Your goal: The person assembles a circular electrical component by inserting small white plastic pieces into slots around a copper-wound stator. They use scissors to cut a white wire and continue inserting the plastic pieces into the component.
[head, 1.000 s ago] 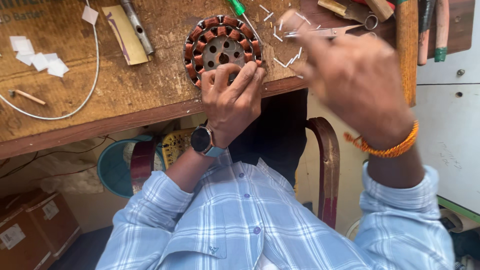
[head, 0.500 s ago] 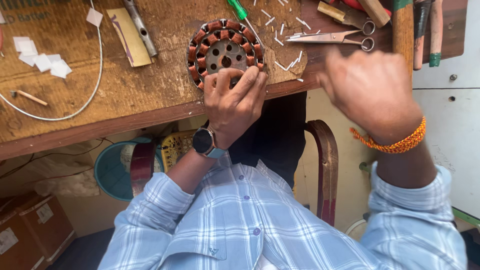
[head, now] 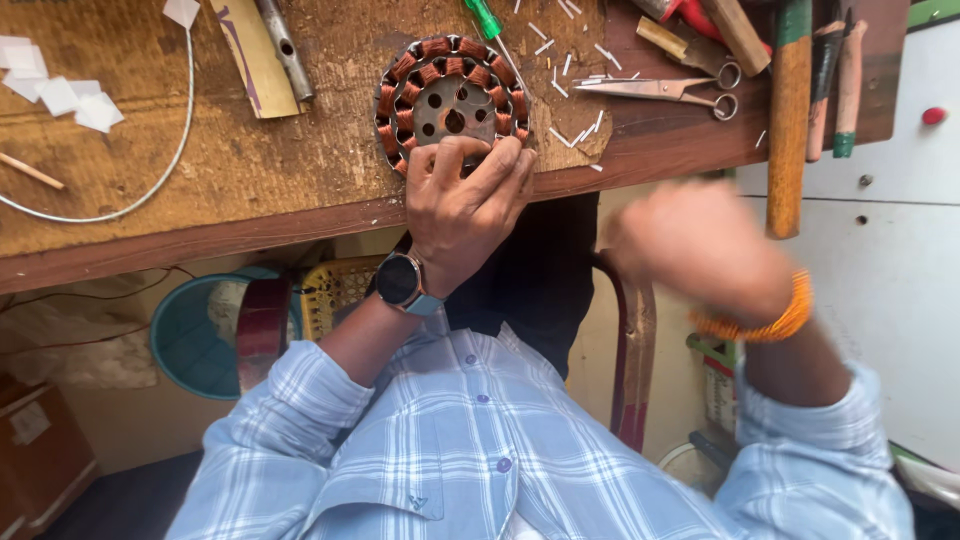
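Observation:
A round motor stator (head: 447, 85) with copper-coloured windings lies on the worn wooden bench (head: 250, 180) near its front edge. My left hand (head: 462, 205), with a dark watch on the wrist, grips the stator's near rim, fingers curled over the windings. My right hand (head: 695, 245), with an orange band at the wrist, is blurred in motion below and right of the bench edge, off the table. The blur hides whether it holds anything.
Scissors (head: 655, 90), a wooden-handled hammer (head: 788, 120), a green-handled screwdriver (head: 487, 18) and small white slivers lie right of the stator. A white cable (head: 160, 180) and paper scraps (head: 60, 90) lie at left. Under the bench are a teal tub (head: 195, 335) and a yellow basket (head: 335, 290).
My right hand has swung from over the bench near the scissors down and back towards my body. My left hand stays on the stator.

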